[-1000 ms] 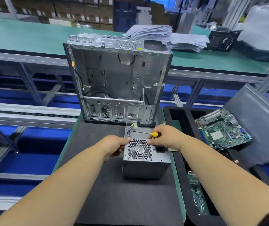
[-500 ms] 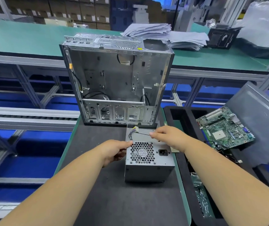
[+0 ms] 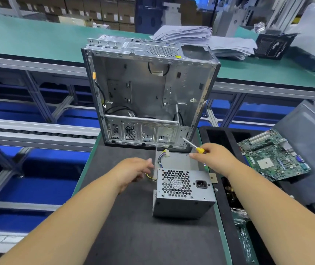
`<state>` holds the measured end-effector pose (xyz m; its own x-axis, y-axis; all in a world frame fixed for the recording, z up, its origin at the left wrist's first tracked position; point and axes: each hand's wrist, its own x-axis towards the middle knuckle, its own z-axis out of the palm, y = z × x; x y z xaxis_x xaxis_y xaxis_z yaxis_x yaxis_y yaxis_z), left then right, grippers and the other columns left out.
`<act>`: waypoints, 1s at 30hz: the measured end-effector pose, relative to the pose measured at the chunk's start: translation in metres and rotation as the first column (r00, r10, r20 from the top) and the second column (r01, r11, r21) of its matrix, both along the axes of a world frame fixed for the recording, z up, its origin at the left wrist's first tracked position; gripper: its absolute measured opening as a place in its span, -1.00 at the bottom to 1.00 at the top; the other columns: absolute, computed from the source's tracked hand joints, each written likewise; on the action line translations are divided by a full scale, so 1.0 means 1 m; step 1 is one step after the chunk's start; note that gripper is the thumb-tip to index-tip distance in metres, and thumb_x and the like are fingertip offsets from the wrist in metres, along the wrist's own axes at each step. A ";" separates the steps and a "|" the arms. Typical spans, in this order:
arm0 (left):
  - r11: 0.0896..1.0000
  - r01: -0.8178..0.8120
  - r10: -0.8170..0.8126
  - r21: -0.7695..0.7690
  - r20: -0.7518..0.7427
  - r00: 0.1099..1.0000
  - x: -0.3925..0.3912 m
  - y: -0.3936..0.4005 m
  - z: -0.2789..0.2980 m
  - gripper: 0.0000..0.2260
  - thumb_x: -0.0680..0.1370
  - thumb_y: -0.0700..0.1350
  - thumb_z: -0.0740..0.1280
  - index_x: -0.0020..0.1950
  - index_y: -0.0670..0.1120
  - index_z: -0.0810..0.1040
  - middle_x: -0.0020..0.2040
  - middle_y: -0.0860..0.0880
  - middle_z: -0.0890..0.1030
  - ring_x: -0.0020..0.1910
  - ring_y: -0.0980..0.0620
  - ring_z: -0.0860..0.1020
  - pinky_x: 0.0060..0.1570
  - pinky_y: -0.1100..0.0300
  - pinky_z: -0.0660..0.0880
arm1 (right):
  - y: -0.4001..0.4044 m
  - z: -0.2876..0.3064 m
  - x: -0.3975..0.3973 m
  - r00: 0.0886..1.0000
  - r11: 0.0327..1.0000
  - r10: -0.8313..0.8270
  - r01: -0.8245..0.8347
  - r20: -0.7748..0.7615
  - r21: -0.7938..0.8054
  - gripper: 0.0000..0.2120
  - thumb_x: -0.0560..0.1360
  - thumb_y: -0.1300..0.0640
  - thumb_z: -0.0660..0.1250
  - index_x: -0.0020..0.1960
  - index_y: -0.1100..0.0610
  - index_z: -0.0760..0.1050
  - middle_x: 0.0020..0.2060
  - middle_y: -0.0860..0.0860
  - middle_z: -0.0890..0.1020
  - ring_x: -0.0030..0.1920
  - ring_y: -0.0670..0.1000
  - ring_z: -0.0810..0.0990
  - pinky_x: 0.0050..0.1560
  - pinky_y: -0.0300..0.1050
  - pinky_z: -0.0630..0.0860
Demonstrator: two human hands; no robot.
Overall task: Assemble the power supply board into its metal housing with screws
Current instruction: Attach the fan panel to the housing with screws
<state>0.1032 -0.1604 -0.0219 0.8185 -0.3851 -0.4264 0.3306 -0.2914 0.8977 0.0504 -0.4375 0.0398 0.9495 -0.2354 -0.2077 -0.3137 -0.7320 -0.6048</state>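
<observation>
text: none legible | labels on chassis [image 3: 149,96] and power supply [image 3: 183,192] too blurred

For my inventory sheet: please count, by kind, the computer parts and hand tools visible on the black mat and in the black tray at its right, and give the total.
Computer case, open, standing on the mat: 1
Power supply unit, on the mat: 1
Motherboard, tilted in the tray: 1
Yellow-handled screwdriver, held by the right hand: 1
Total: 4
</observation>
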 end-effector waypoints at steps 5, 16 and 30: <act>0.928 -0.275 0.202 0.252 0.280 0.939 0.024 0.034 -0.012 -0.80 0.56 -0.03 0.31 -0.25 -0.05 0.52 -0.34 0.08 0.54 -0.35 0.04 0.44 -0.34 0.20 0.32 | 0.037 0.008 0.023 0.997 1.000 -0.007 0.008 0.077 -0.005 -0.91 0.49 0.16 0.36 -0.03 0.02 0.59 -0.15 0.01 0.62 -0.11 0.08 0.60 -0.01 0.03 0.56; 0.816 -0.116 -0.154 0.566 0.407 0.900 0.022 0.063 -0.053 -0.82 0.42 -0.15 0.45 -0.22 0.10 0.52 -0.21 0.11 0.56 -0.20 0.12 0.54 -0.15 0.24 0.46 | 0.100 -0.005 0.039 0.992 0.970 -0.049 0.020 0.116 0.241 -0.74 0.50 0.20 0.30 0.10 -0.07 0.37 0.00 -0.06 0.66 -0.07 0.02 0.62 -0.04 0.02 0.56; 0.655 -0.190 -0.364 0.731 0.526 0.768 0.027 0.045 -0.080 -0.93 0.54 -0.03 0.35 0.00 0.04 0.59 0.00 0.01 0.52 0.07 -0.07 0.48 0.04 0.07 0.49 | 0.106 0.006 0.025 0.956 0.866 -0.215 0.093 0.199 0.492 -0.85 0.47 0.15 0.46 -0.07 0.01 0.50 -0.14 -0.12 0.69 -0.38 -0.26 0.55 -0.33 -0.34 0.43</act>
